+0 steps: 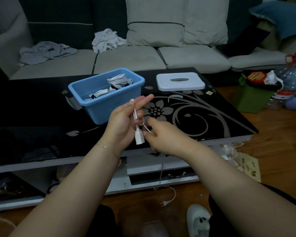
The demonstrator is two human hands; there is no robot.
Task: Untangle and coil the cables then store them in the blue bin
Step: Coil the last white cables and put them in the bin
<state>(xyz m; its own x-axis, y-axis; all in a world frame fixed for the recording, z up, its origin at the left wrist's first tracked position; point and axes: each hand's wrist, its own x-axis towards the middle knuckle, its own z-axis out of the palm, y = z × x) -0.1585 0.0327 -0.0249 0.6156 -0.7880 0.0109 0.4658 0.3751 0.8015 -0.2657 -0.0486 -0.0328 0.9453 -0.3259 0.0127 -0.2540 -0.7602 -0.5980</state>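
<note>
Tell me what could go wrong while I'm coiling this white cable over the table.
The white cable hangs from your hands down to the floor, where its plug lies near your shoe; you could step on it or snag it. The right hand pinches only a thin strand, so the loop forming in the left hand may slip loose.

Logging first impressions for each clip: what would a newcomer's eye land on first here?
First, the two hands at centre: the left hand holds a white cable upright, its connector hanging at the bottom, while the right hand pinches the cord beside it. Just behind, on the black floral table, sits the blue bin with coiled white cables already inside, and its white lid lies to its right.
</note>
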